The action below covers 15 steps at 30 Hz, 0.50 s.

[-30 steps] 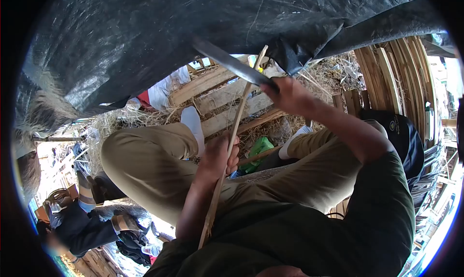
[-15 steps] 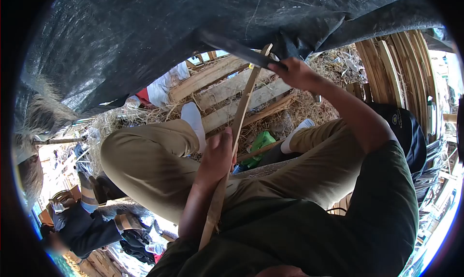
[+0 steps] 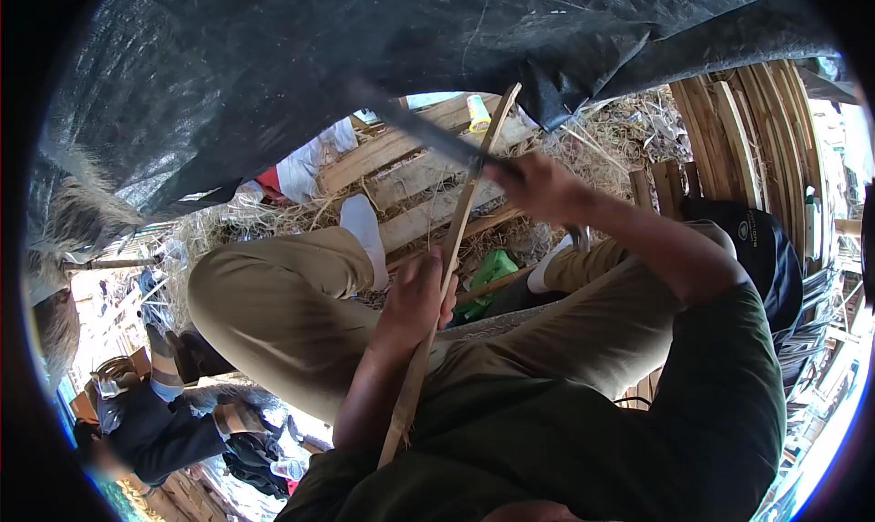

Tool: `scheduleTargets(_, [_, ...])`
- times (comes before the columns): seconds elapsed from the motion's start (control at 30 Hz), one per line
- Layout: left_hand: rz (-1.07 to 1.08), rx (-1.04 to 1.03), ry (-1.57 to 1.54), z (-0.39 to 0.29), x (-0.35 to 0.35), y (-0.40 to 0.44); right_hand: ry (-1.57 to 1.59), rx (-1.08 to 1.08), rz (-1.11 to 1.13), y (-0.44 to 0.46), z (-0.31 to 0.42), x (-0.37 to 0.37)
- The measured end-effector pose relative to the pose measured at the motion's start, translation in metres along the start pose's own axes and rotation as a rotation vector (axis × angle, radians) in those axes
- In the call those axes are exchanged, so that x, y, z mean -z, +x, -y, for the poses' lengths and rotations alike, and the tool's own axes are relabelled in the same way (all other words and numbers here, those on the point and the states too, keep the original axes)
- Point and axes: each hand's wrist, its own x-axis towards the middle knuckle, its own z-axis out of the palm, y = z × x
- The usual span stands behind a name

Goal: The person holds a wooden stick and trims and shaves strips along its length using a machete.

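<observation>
My left hand (image 3: 416, 305) is closed around a long, narrow wooden strip (image 3: 466, 203) that slants from my torso up past my legs. The strip's lower end lies against my shirt; its upper end rises near the dark sheet. In my right hand (image 3: 540, 186) is the handle of a machete (image 3: 421, 132). The long dark blade points up and left and is blurred toward its tip. Near the handle the blade crosses the strip, at or against its edge, well above my left hand.
Wooden slats (image 3: 401, 186) lie on straw between my feet, near a green plastic bag (image 3: 495, 271) and a yellow cup (image 3: 478, 112). Dark sheeting (image 3: 273, 75) hangs ahead. Stacked boards (image 3: 729, 130) and a dark cap (image 3: 761, 239) are at right. Another person (image 3: 159, 431) sits at lower left.
My right hand and the machete have moved down and toward me along the strip. The strip's top has shifted slightly right, and the yellow cup shows more fully.
</observation>
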Motion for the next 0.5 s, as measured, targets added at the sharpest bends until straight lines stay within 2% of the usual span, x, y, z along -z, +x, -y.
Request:
scheduleTargets(0.03, [-0.005, 0.013, -0.008, -0.001, -0.001, 0.001, 0.025, 0.057, -0.022, -0.003, 0.012, -0.003])
scheduleTargets(0.07, [-0.008, 0.026, -0.011, -0.002, -0.001, 0.001, 0.198, -0.061, 0.037, -0.005, 0.024, 0.0])
scheduleTargets(0.13, [-0.005, 0.011, 0.009, -0.001, 0.0, 0.002, 0.058, 0.088, -0.048, 0.0, 0.003, 0.004])
scheduleTargets(0.2, [-0.008, -0.004, 0.004, -0.002, 0.0, 0.002, 0.068, -0.038, -0.049, 0.008, -0.01, 0.017])
scheduleTargets(0.27, [-0.016, -0.012, -0.017, -0.005, -0.001, 0.003, 0.234, -0.445, 0.026, 0.013, -0.01, 0.034])
scheduleTargets(0.3, [0.003, 0.039, -0.07, -0.008, 0.0, 0.005, 0.23, -0.301, -0.087, 0.005, -0.01, 0.023])
scheduleTargets(0.4, [0.044, 0.154, -0.218, -0.012, 0.0, 0.002, 0.117, -0.074, -0.249, -0.006, 0.013, -0.002])
scheduleTargets(0.43, [0.054, 0.157, -0.246, -0.014, -0.001, 0.0, 0.192, -0.17, -0.107, -0.005, 0.014, 0.008])
scheduleTargets(0.5, [0.066, 0.164, -0.276, -0.017, -0.004, -0.002, -0.302, 0.087, -0.207, -0.002, -0.02, 0.004])
